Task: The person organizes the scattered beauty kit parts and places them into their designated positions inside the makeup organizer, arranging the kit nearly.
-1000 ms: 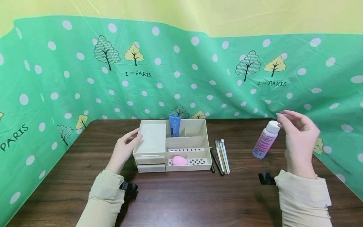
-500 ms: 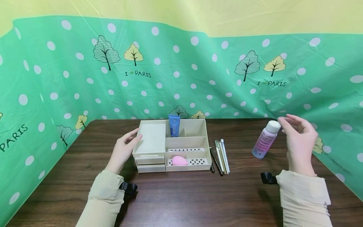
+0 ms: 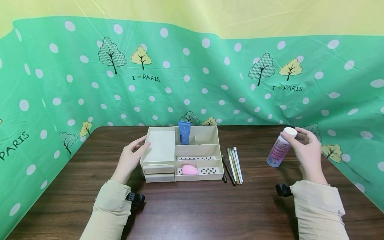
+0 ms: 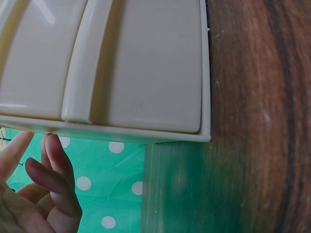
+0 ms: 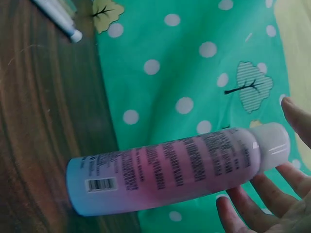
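My left hand rests against the left side of a cream desktop organizer, its thumb at the top edge. In the left wrist view, fingertips touch the organizer's side wall beside its drawer fronts. At the right, my right hand is around the upper part of a pink-and-blue bottle with a white cap. The right wrist view shows the fingers spread behind the bottle's neck and the thumb apart from the cap. The bottle stands upright on the table.
Inside the organizer are a blue tube at the back and a pink makeup sponge in front. Several slim brushes or pencils lie beside its right side. A green polka-dot cloth hangs behind the wooden table.
My right hand has moved left and slightly down, from beside the cap to around the bottle's upper part. The bottle, organizer and left hand have stayed put.
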Available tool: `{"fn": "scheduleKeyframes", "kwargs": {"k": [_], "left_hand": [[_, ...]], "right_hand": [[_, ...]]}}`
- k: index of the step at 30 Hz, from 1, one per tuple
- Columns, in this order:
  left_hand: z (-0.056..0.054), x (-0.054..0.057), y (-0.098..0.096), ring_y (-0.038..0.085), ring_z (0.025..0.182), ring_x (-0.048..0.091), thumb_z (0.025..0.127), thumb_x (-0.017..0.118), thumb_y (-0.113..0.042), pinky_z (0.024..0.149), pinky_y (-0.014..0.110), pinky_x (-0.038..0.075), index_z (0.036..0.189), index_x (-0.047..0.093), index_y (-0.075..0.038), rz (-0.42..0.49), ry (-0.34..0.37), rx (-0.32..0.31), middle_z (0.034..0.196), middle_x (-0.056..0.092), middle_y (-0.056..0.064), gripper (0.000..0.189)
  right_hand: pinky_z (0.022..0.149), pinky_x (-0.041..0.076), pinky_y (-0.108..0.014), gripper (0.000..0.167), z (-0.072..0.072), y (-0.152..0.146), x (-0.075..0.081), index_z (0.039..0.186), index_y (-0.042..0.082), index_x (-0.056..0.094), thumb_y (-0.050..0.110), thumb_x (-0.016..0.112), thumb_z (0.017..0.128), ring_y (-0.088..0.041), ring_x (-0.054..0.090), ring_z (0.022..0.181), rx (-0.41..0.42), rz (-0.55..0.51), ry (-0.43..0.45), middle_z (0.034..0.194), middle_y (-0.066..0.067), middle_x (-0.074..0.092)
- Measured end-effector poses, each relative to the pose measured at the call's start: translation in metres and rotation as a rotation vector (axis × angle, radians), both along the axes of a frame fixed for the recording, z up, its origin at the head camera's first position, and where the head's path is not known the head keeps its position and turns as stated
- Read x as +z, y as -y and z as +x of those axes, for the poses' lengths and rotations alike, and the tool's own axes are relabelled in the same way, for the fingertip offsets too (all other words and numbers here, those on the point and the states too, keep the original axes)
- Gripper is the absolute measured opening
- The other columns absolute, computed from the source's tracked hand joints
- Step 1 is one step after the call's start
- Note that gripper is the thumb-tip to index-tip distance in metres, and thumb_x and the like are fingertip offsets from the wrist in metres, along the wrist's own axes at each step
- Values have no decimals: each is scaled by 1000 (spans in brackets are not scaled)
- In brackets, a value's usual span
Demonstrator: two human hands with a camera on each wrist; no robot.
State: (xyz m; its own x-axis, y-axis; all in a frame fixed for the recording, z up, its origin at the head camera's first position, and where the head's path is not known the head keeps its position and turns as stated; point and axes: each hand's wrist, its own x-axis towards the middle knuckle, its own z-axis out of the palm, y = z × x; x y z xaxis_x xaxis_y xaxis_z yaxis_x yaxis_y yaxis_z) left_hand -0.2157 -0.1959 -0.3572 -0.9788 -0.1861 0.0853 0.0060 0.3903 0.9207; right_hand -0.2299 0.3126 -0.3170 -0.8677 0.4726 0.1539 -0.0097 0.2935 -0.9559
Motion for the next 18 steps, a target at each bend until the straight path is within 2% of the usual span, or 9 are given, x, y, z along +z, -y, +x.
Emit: {"fn": "scheduleKeyframes", "kwargs": {"k": [4, 8, 14, 18], "left_hand": [[0, 0, 0, 23, 107, 56, 98, 59, -43, 87, 29, 43, 143, 55, -22, -5, -2, 1, 121, 62, 18, 50], [0, 0, 0, 19, 96, 55, 98, 59, -43, 81, 27, 44, 142, 56, -22, -5, -6, 4, 116, 62, 17, 50], [0, 0, 0, 14, 86, 52, 97, 60, -42, 74, 25, 43, 142, 56, -21, 0, -6, 5, 112, 61, 14, 49], [0, 0, 0, 15, 83, 51, 97, 60, -42, 71, 25, 44, 142, 56, -21, 13, -3, 2, 112, 60, 14, 49]], "right_hand": [[74, 41, -10, 68, -3, -3, -10, 145, 14, 46, 38, 74, 88, 4, 46, 95, 35, 106, 31, 102, 21, 48], [73, 41, -13, 78, -5, -6, -18, 148, 6, 41, 42, 74, 87, 4, 44, 94, 63, 192, 69, 104, 19, 46], [75, 40, -21, 79, -6, -8, -24, 146, 4, 41, 43, 75, 86, 2, 43, 94, 87, 244, 98, 106, 16, 46], [78, 38, -25, 77, -7, -9, -27, 144, 5, 42, 44, 75, 86, 2, 43, 94, 99, 261, 102, 106, 16, 47]]}}
